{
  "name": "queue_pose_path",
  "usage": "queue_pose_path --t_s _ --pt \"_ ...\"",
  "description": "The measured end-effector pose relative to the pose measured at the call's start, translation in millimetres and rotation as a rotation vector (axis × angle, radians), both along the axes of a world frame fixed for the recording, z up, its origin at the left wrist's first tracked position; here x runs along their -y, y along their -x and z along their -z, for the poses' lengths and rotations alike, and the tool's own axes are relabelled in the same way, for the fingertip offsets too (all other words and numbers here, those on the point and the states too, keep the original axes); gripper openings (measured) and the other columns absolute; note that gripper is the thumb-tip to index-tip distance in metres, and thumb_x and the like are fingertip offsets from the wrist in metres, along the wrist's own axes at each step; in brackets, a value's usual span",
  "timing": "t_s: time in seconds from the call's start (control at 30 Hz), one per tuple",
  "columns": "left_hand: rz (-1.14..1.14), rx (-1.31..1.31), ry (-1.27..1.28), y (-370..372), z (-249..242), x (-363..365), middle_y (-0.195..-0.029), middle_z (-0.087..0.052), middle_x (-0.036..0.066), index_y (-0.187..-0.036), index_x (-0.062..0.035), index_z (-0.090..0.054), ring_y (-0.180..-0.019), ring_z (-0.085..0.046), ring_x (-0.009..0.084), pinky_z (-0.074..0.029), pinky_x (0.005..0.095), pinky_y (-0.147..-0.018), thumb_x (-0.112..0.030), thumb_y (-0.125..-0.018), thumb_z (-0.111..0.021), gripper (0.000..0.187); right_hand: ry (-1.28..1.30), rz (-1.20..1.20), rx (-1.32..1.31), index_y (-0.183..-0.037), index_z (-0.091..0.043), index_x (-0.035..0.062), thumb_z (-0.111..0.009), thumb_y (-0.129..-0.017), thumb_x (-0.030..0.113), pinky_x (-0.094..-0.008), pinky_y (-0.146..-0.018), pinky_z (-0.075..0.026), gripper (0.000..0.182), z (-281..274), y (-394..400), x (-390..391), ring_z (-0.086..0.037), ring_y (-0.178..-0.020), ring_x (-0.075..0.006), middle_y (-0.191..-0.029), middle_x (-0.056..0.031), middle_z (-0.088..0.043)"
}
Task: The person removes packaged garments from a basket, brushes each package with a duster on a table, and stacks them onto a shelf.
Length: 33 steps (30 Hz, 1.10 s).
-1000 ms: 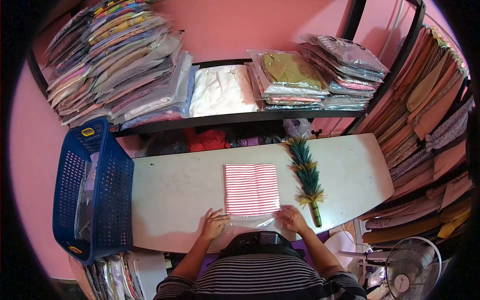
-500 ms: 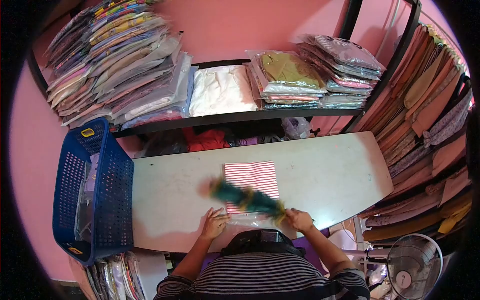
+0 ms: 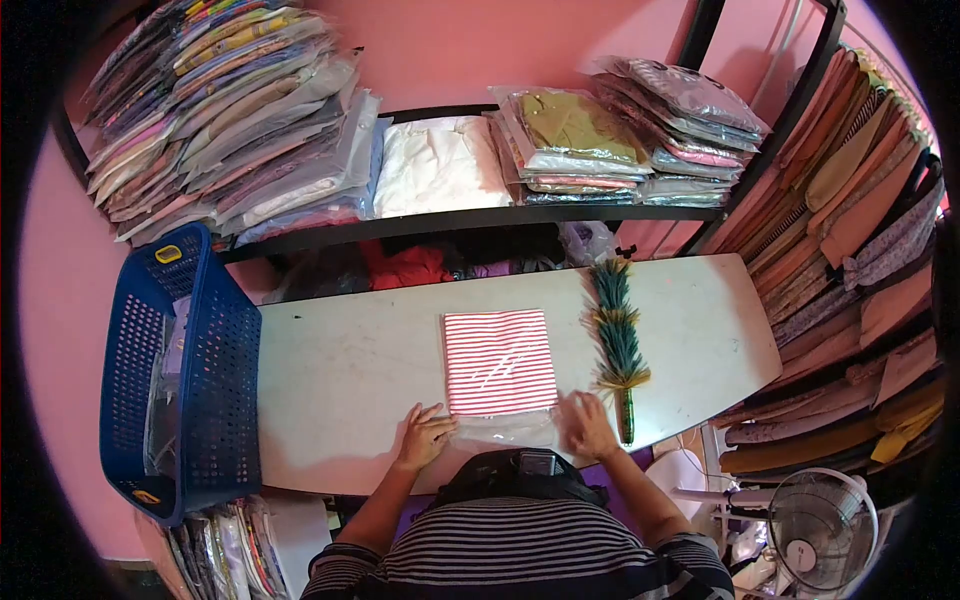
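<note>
A folded red-and-white striped cloth [image 3: 500, 362] in a clear plastic bag lies on the pale table [image 3: 330, 390]. The bag's loose clear end [image 3: 505, 429] points toward me. My left hand [image 3: 428, 437] lies at the lower left corner of the bag, its fingers spread. At the lower right corner is my right hand [image 3: 588, 425], partly blurred, its fingertips near the plastic; whether it grips the edge is unclear. A green feather-like duster [image 3: 620, 345] with a green handle lies on the table to the right of the bag.
A blue basket [image 3: 222, 400] with bagged items stands at the left. Behind the table, a black shelf [image 3: 470, 221] bears stacks of bagged clothes. Hanging garments [image 3: 850, 300] line the right side, above a fan [image 3: 822, 530]. More bagged items [image 3: 235, 550] stand at lower left.
The duster, blurred above the striped cloth in my right hand before, now lies on the table to the right. My right hand has let it go and is beside the bag's lower right corner.
</note>
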<state>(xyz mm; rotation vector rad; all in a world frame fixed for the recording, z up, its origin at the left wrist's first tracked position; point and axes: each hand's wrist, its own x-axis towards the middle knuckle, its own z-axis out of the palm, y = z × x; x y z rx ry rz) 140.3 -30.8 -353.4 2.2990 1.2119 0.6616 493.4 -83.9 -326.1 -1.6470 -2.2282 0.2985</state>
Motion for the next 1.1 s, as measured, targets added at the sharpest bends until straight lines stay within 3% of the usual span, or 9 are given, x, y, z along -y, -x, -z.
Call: queue_pose_path --t_s 0.13,0.23,0.37,0.47,0.63,0.73,0.87,1.0,1.1 --pt "-0.002 -0.01 -0.001 -2 -7 -1 -0.098 -0.062 0.0 -0.089 -0.0144 -0.066 -0.109 -0.047 0.0234 -0.022 0.0488 -0.097 -0.017 -0.075 -0.059 0.016 0.026 -0.076 -0.218 -0.109 -0.047 0.0075 -0.063 -0.066 0.017 -0.0417 -0.095 -0.029 0.047 -2 26 -6 -0.036 -0.11 -0.033 -0.12 -0.0141 -0.04" --pt "-0.078 0.082 0.086 -4 -3 -2 -0.094 -0.063 0.003 -0.089 -0.0128 -0.065 -0.109 -0.047 0.0242 -0.019 0.0468 -0.099 -0.016 -0.077 -0.058 0.015 -0.118 0.063 -0.511 -0.08 -0.06 0.005 -0.057 -0.074 0.007 -0.0339 -0.08 -0.04 0.007 13 29 -15 -0.05 -0.089 -0.0278 -0.093 -0.0094 -0.057" --pt "-0.248 0.183 -0.002 -15 11 -8 -0.078 -0.063 0.008 -0.075 -0.0077 -0.065 -0.091 -0.056 0.0246 -0.029 0.0446 -0.09 -0.021 -0.077 -0.058 0.015 0.01 0.245 -0.587 -0.078 -0.06 0.0011 -0.057 -0.077 0.01 -0.0317 -0.069 -0.043 0.009 15 34 -37 -0.054 -0.068 -0.0247 -0.067 -0.0081 -0.059" --pt "-0.349 0.173 0.031 -25 5 -19 -0.065 -0.059 0.009 -0.063 -0.0058 -0.063 -0.074 -0.057 0.0249 -0.033 0.0408 -0.08 -0.024 -0.075 -0.059 0.022 0.171 0.451 -0.876 -0.08 -0.06 0.0015 -0.054 -0.081 0.012 -0.0256 -0.06 -0.044 0.012 42 42 -52 -0.056 -0.06 -0.0178 -0.068 -0.0101 -0.06" --pt "-0.606 -0.091 -0.112 -45 -12 -23 -0.051 -0.054 0.009 -0.051 -0.0069 -0.059 -0.06 -0.054 0.025 -0.033 0.0378 -0.073 -0.03 -0.072 -0.058 0.031 -0.056 0.497 -0.44 -0.088 -0.058 0.0007 -0.059 -0.078 0.017 -0.0292 -0.05 -0.045 0.019 30 54 -54 -0.054 -0.048 -0.0207 -0.059 -0.009 -0.058" --pt "-0.616 -0.114 -0.044 -45 -9 -24 -0.05 -0.054 0.009 -0.051 -0.0064 -0.059 -0.059 -0.054 0.0259 -0.033 0.0384 -0.074 -0.029 -0.072 -0.057 0.03 0.22 0.701 -0.349 -0.098 -0.052 0.0011 -0.061 -0.075 0.026 -0.0353 -0.06 -0.046 0.034 0 51 -50 -0.057 -0.065 -0.0281 -0.072 -0.0139 -0.059" --pt "-0.598 -0.115 0.037 -43 -4 -25 -0.052 -0.055 0.009 -0.052 -0.0061 -0.059 -0.06 -0.054 0.0264 -0.032 0.039 -0.075 -0.029 -0.071 -0.057 0.03 -0.52 0.767 -0.015 -0.116 -0.039 0.0004 -0.062 -0.071 0.027 -0.0423 -0.084 -0.034 0.057 20 1 -25 -0.046 -0.097 -0.0328 -0.1 -0.0167 -0.051" --pt "-0.614 -0.11 -0.001 -45 -5 -26 -0.054 -0.056 0.01 -0.054 -0.0058 -0.061 -0.061 -0.054 0.0269 -0.032 0.0396 -0.074 -0.028 -0.071 -0.056 0.028 -0.363 1.048 0.206 -0.114 -0.04 0.0011 -0.056 -0.075 0.024 -0.0433 -0.078 -0.038 0.048 22 -35 -3 -0.05 -0.09 -0.0342 -0.093 -0.0162 -0.052" --pt "-0.606 -0.111 0.034 -43 -5 -25 -0.056 -0.057 0.01 -0.055 -0.0057 -0.061 -0.063 -0.054 0.0272 -0.032 0.0396 -0.074 -0.028 -0.071 -0.056 0.028 -0.141 0.885 -0.097 -0.106 -0.044 0.0051 -0.053 -0.077 0.021 -0.0419 -0.062 -0.044 0.034 11 -45 -2 -0.054 -0.079 -0.0351 -0.095 -0.0162 -0.052"
